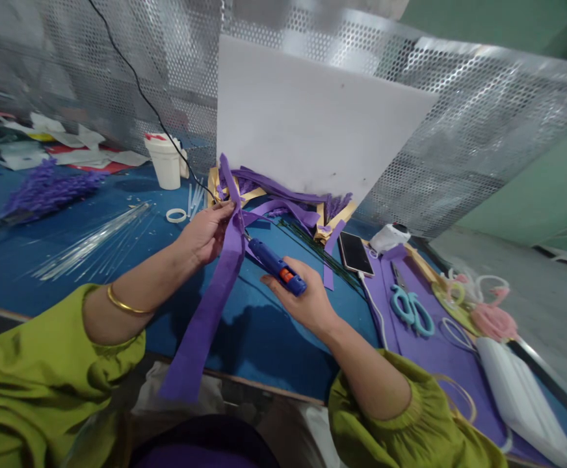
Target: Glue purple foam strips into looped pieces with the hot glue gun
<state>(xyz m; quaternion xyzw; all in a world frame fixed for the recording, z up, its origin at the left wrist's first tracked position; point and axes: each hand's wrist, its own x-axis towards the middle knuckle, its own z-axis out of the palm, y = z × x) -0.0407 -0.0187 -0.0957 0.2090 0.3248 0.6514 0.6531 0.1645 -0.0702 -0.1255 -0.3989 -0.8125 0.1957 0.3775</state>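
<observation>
While the left hand (209,232) pinches the purple strip (218,286) near its upper end, just left of frame centre, the strip runs long and steep down to the lower left, off the blue table (259,338). Right beside it, the right hand (302,300) grips a blue glue gun (276,265), nozzle aimed up-left at the strip just below the left fingers.

Bright, even light from above; soft shadows fall on the blue tabletop (264,338) under the forearms. The white board (313,123) glares mildly. Edges bend with wide-angle distortion; the far left blurs.
</observation>
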